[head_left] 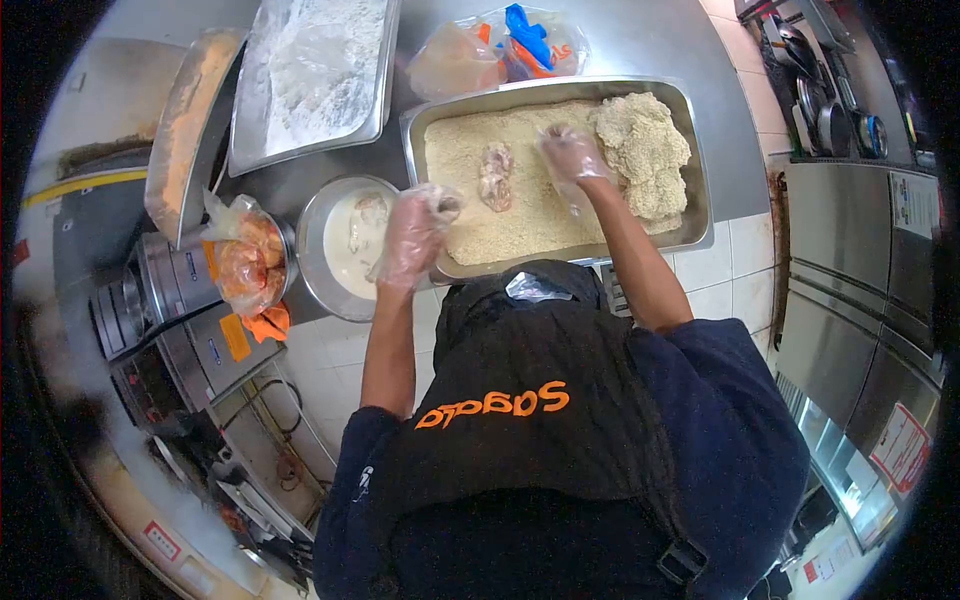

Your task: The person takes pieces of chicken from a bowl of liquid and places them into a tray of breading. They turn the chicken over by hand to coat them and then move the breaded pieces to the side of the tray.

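Observation:
A large metal tray [696, 130] holds pale breadcrumbs [540, 225]. One raw piece of meat [495, 177] lies on the crumbs, between my hands. My left hand [415, 225], in a clear plastic glove, is over the tray's left edge beside the bowl, its fingers curled; whether it holds anything is hidden. My right hand [572, 158], also gloved, hovers over the crumbs right of the meat, fingers bent together with their contents unclear. Crumb-coated pieces [642, 150] are piled at the tray's right end. The metal bowl [312, 245] holds white liquid with a piece [368, 222] in it.
A tray of white flour [315, 75] stands at the upper left, beside a long container of orange powder [190, 130]. A bag of orange-red food [250, 262] sits left of the bowl. Plastic bags [500, 50] lie behind the crumb tray. Pans [832, 125] are at the right.

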Tool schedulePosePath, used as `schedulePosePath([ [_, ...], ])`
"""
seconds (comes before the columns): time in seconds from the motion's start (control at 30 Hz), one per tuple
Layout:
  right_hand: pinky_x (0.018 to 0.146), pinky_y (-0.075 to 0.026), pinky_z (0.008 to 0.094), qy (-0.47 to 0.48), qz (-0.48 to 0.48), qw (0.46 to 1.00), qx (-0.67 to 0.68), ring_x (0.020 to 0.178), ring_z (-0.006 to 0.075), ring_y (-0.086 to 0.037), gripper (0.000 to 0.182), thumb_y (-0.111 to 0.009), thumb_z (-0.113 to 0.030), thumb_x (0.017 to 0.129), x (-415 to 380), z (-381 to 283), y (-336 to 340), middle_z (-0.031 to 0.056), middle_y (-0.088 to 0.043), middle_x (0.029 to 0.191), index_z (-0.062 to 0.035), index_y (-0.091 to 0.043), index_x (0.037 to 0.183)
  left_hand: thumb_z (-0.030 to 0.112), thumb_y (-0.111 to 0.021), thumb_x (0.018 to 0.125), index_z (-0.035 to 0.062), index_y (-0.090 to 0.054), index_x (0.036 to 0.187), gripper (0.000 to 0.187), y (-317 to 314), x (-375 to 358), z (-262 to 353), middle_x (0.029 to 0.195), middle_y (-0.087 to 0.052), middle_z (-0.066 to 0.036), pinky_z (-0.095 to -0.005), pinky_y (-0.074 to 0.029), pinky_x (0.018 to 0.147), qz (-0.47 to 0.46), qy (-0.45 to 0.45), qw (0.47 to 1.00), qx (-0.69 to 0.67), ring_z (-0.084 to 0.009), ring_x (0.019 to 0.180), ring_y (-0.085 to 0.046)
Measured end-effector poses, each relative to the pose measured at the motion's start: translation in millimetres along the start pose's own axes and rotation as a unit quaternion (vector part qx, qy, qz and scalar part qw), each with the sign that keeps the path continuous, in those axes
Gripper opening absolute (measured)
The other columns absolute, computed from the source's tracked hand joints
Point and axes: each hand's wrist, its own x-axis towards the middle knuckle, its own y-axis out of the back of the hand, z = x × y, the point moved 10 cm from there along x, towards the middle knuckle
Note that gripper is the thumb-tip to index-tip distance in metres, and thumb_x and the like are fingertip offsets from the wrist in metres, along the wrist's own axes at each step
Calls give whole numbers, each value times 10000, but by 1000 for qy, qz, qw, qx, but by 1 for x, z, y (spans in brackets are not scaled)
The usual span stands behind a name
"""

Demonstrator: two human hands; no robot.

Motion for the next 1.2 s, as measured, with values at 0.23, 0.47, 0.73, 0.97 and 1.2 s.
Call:
schedulePosePath([
  [0.23,770,-466,472,113,20,980,-161,871,376,-600,331,-499,-318,809,35,-24,-43,227,-617,938,-26,-625,900,156,-631,729,3,-646,928,251,80,-71,-114,872,-649,-170,-382,-487,737,160,218,962,48,-301,829,-628],
  [0.47,838,-453,427,-108,-188,962,-167,984,360,-583,513,-499,-459,811,-35,60,-48,225,-598,1047,-8,-628,1018,420,-600,760,7,-607,1055,507,-32,-139,-322,1078,-588,-226,-411,-440,874,-80,444,884,120,-328,1059,-549],
  [0.73,806,-449,365,-276,-185,899,286,899,278,-587,508,-480,-467,862,-103,68,-90,178,-625,986,-49,-586,1129,404,-565,780,71,-628,1055,437,-121,-87,-288,1065,-610,-160,-397,-435,865,-186,334,923,51,-299,1013,-568],
  [0.97,839,-441,386,-189,-207,879,385,960,274,-580,447,-526,-338,837,-25,13,-73,191,-586,1111,-46,-539,1176,217,-721,688,-41,-606,984,409,-105,-92,-333,892,-638,-142,-365,-486,648,-57,307,946,-89,-212,809,-609],
  [1.2,891,-415,399,26,-64,996,-63,984,357,-559,509,-488,-458,831,57,-53,-120,225,-586,1063,-29,-574,1090,51,-641,700,-45,-517,1121,449,-56,-124,-266,948,-617,-132,-321,-519,631,170,359,778,-486,-222,809,-614],
])
